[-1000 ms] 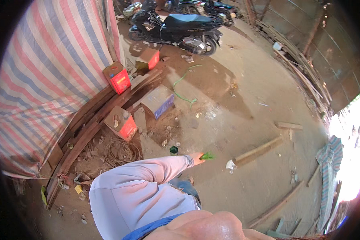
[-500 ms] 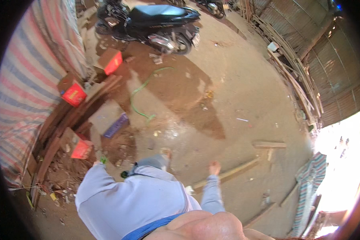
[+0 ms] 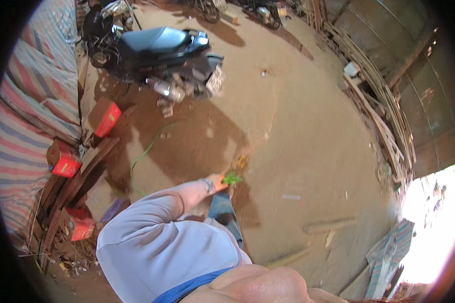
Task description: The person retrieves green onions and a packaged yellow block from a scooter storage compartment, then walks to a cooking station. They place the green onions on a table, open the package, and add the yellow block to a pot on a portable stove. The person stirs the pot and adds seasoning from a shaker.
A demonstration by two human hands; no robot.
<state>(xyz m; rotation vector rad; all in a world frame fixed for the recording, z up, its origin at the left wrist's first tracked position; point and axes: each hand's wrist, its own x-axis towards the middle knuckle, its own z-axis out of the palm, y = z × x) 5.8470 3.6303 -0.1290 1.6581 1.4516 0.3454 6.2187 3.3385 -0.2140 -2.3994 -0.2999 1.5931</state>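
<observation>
One small, bright green bunch (image 3: 233,179) is sticking out past the fingertips of the left hand (image 3: 219,183), its ragged, leafy-looking edges spreading in short, uneven tufts, with blur hiding the finer detail. The fingers are gripping it at its near end, leaving most of the green showing to their right. Just beyond them a yellow-brown patch (image 3: 242,161) is lying on the dirt floor (image 3: 298,126), while a blue trouser leg (image 3: 222,208) is showing just below them.
</observation>
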